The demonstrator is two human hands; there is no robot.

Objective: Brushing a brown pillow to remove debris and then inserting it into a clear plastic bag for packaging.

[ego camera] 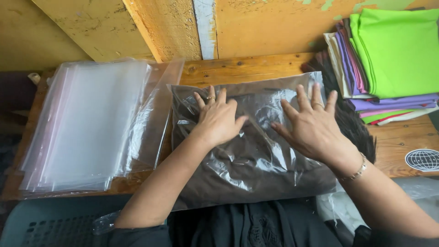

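**Two flat hands are pressing on a bagged dark cloth**

A clear plastic bag is lying on the wooden table, right in front of the person. A folded dark brown cloth is sitting inside it. The bag is hanging a little over the near edge of the table. Its sides look close to the same length, so I cannot tell which way is its long way.

Both hands are lying on top of the bag, on its far half. The bag is directly under them, not off to one side. The left hand is lying flat and open, with its fingers spread and pointing away from the person. It is sitting near the middle of the bag, a bit toward the left edge. The right hand is also lying flat and open, with its fingers spread wide. It is sitting close to the bag's right edge. Neither hand is gripping anything. The two hands are lying near each other but are not touching.

To the left of the bag, a stack of empty clear bags is resting on the table, and its edge is reaching just beside the filled bag. To the far right, a pile of folded cloths in green, purple and pink is sitting against the yellow wall. More dark cloth is peeking out just behind the right hand.
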